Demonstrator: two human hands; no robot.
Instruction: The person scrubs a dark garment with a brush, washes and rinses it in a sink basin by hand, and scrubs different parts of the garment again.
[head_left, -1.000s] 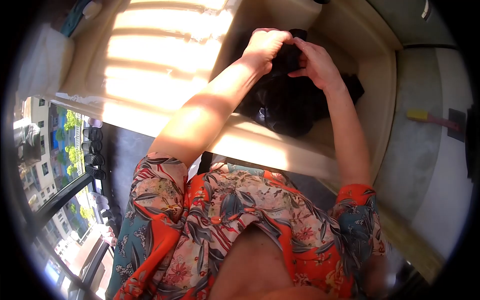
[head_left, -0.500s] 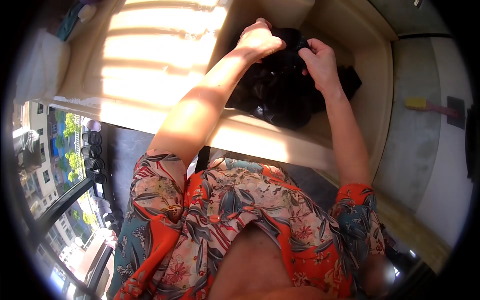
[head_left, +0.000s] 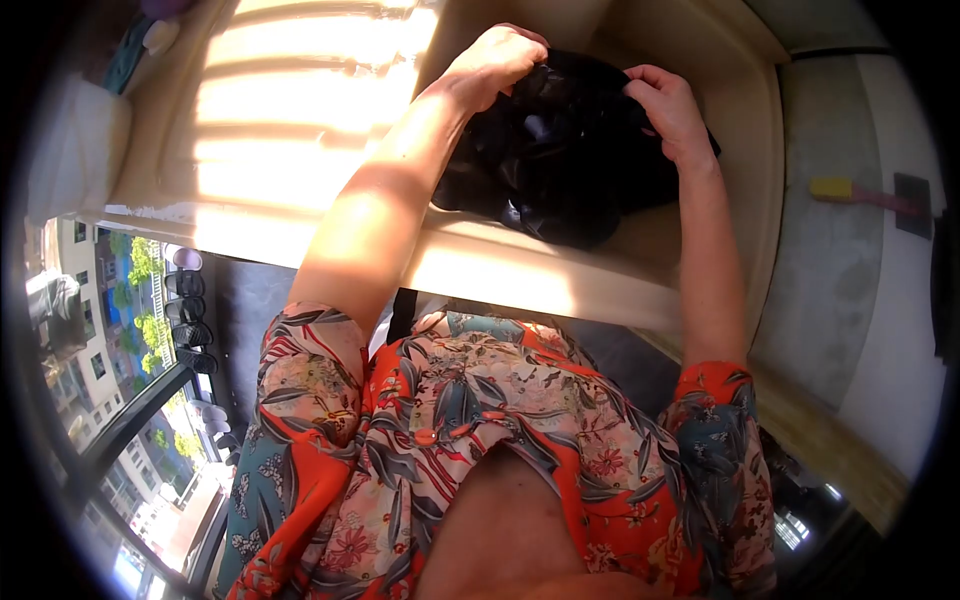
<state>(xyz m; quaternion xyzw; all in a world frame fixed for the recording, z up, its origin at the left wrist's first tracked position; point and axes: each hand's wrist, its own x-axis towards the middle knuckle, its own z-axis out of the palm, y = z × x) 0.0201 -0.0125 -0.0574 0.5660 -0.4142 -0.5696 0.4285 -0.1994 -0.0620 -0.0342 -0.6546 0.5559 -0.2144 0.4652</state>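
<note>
Dark, wet-looking black cloth lies bunched in the cream sink basin, with shiny highlights across its folds. My left hand pinches the upper left edge of the cloth. On the other side, my right hand grips its upper right edge between thumb and fingers. The top part is stretched between both hands, while the rest stays heaped toward the basin's front wall. What kind of garment it is, I cannot tell.
Left of the basin is a sunlit washboard slope of the same sink. A yellow-and-pink brush lies on the ledge at right. Several slippers line up by the window at left. A whitish container stands at the far left.
My hands have moved apart, the left one leftward and the right one rightward. The black cloth between them is now spread wider.
</note>
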